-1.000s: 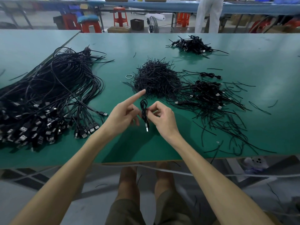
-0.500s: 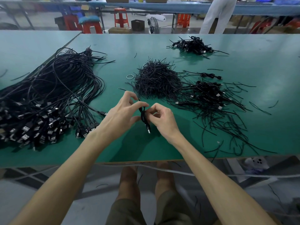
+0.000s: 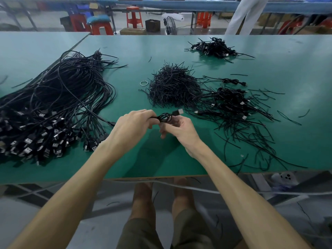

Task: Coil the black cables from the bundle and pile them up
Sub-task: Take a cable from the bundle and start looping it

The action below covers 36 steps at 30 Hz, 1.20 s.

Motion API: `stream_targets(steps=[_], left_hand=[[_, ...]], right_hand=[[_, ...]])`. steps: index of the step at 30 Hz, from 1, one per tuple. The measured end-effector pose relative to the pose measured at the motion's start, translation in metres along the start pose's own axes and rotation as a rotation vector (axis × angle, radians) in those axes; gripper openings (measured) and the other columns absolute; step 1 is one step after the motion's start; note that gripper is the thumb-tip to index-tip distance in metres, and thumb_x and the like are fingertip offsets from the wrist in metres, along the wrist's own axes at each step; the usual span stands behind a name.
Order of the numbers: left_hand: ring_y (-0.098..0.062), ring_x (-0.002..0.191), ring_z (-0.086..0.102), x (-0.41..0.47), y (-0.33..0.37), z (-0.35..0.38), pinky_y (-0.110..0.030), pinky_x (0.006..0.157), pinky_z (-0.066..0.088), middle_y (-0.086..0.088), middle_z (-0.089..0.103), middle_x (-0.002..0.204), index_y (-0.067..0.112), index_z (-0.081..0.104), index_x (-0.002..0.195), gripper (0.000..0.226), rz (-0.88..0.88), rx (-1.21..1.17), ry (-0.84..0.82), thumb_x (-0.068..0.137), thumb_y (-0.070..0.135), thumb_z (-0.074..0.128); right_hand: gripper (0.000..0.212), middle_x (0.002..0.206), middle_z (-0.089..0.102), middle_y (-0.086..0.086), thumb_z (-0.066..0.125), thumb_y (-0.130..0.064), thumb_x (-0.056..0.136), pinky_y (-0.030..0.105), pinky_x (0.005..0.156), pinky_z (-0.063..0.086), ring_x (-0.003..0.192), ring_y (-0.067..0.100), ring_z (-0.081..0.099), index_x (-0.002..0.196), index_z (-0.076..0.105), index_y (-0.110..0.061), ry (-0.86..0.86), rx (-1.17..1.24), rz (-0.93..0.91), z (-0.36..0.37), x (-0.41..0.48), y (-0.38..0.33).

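A small coiled black cable (image 3: 166, 117) with a USB plug pointing up-right sits between my hands above the green table (image 3: 287, 72). My left hand (image 3: 133, 125) grips the coil's left side with curled fingers. My right hand (image 3: 179, 129) holds it from beneath, palm up, fingers bent around it. The big bundle of uncoiled black cables (image 3: 53, 105) lies at the left, its USB plugs toward the near edge. A pile of coiled cables (image 3: 231, 103) lies to the right of my hands, and a second pile (image 3: 213, 48) sits far back.
A heap of short black ties (image 3: 172, 86) lies just beyond my hands, with a small ring (image 3: 144, 83) beside it. Loose ties scatter over the table's right front. A person in white stands beyond the table, among red stools.
The coil has turned from hanging plug-down to lying flat with the plug pointing up-right. My left hand closed over its left side and my right hand rolled palm-up beneath it.
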<state>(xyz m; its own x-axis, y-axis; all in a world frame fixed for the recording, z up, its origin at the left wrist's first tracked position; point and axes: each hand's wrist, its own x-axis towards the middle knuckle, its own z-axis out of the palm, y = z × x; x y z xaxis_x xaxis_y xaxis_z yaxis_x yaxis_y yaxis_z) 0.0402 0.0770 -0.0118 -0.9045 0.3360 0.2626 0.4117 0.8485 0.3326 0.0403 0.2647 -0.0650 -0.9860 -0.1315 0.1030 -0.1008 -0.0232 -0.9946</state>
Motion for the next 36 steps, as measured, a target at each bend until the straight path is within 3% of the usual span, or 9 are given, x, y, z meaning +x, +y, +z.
stream_targets(steps=[3, 8, 12, 17, 19, 23, 30, 32, 36], left_hand=[[0.002, 0.057, 0.054, -0.001, 0.006, 0.001, -0.033, 0.060, 0.046, 0.015, 0.068, 0.072, 0.031, 0.066, 0.098, 0.022, -0.068, -0.043, 0.004, 0.102, 0.049, 0.052], [-0.001, 0.045, 0.055, 0.002, 0.026, 0.003, -0.031, 0.052, 0.041, 0.017, 0.071, 0.066, 0.031, 0.045, 0.121, 0.028, -0.201, -0.171, -0.055, 0.102, 0.052, 0.047], [-0.017, 0.039, 0.059, 0.003, 0.034, 0.002, -0.017, 0.047, 0.044, 0.013, 0.071, 0.062, 0.028, 0.036, 0.128, 0.022, -0.213, -0.391, -0.148, 0.107, 0.025, 0.036], [-0.027, 0.049, 0.068, 0.003, 0.020, -0.010, -0.023, 0.064, 0.052, 0.004, 0.074, 0.083, 0.016, 0.041, 0.137, 0.044, -0.026, -0.493, -0.416, 0.101, -0.008, 0.033], [-0.027, 0.051, 0.070, 0.004, 0.014, -0.013, -0.023, 0.066, 0.052, 0.001, 0.075, 0.087, 0.017, 0.044, 0.138, 0.038, -0.016, -0.512, -0.445, 0.105, -0.002, 0.038], [-0.021, 0.053, 0.068, 0.008, 0.011, -0.014, -0.032, 0.068, 0.052, 0.008, 0.070, 0.083, 0.035, 0.057, 0.125, 0.029, -0.041, -0.227, -0.336, 0.102, 0.017, 0.054], [-0.016, 0.116, 0.043, 0.007, 0.013, -0.012, -0.033, 0.089, 0.040, 0.006, 0.048, 0.121, 0.030, 0.068, 0.112, 0.018, 0.017, 0.021, -0.148, 0.095, 0.036, 0.068], [-0.016, 0.113, 0.047, 0.008, 0.014, -0.010, -0.036, 0.092, 0.042, 0.007, 0.055, 0.114, 0.026, 0.069, 0.107, 0.014, -0.003, -0.030, -0.144, 0.096, 0.035, 0.067], [-0.019, 0.077, 0.061, 0.007, 0.014, -0.008, -0.041, 0.072, 0.051, 0.002, 0.065, 0.084, 0.020, 0.065, 0.093, 0.030, -0.114, -0.064, -0.146, 0.103, 0.046, 0.052]], right_hand=[[0.008, 0.078, 0.069, 0.009, 0.071, -0.002, 0.092, 0.038, 0.077, 0.055, 0.064, 0.022, 0.064, 0.098, 0.069, 0.004, 0.004, 0.055, -0.006, 0.000, -0.001, -0.001], [0.012, 0.072, 0.069, 0.009, 0.070, -0.003, 0.094, 0.032, 0.070, 0.055, 0.061, 0.022, 0.064, 0.084, 0.065, -0.006, 0.016, 0.061, -0.026, -0.001, -0.001, -0.002], [0.011, 0.071, 0.070, 0.012, 0.067, -0.001, 0.095, 0.032, 0.069, 0.053, 0.062, 0.025, 0.063, 0.086, 0.062, -0.003, -0.003, 0.090, -0.043, -0.002, -0.002, -0.003], [0.007, 0.069, 0.071, 0.012, 0.066, 0.002, 0.094, 0.029, 0.068, 0.055, 0.060, 0.024, 0.065, 0.090, 0.061, 0.001, -0.023, 0.056, -0.043, -0.002, -0.002, 0.000], [0.008, 0.072, 0.071, 0.013, 0.068, 0.000, 0.093, 0.029, 0.068, 0.055, 0.061, 0.024, 0.065, 0.088, 0.062, -0.002, -0.020, 0.036, -0.034, -0.002, -0.002, 0.001], [0.013, 0.070, 0.070, 0.005, 0.071, 0.001, 0.091, 0.026, 0.068, 0.054, 0.059, 0.021, 0.065, 0.083, 0.065, -0.007, -0.018, -0.016, -0.018, -0.001, -0.001, 0.001], [0.016, 0.071, 0.069, 0.006, 0.072, 0.000, 0.091, 0.033, 0.067, 0.056, 0.062, 0.021, 0.064, 0.080, 0.065, -0.010, -0.022, -0.035, -0.016, 0.002, -0.002, -0.001], [0.016, 0.070, 0.069, 0.006, 0.070, 0.002, 0.091, 0.028, 0.064, 0.055, 0.059, 0.019, 0.064, 0.080, 0.064, -0.008, -0.023, -0.030, -0.017, 0.001, -0.002, -0.002], [0.015, 0.070, 0.069, 0.008, 0.068, 0.004, 0.090, 0.026, 0.072, 0.055, 0.057, 0.019, 0.064, 0.082, 0.064, -0.007, -0.007, -0.017, -0.002, 0.000, -0.003, -0.002]])
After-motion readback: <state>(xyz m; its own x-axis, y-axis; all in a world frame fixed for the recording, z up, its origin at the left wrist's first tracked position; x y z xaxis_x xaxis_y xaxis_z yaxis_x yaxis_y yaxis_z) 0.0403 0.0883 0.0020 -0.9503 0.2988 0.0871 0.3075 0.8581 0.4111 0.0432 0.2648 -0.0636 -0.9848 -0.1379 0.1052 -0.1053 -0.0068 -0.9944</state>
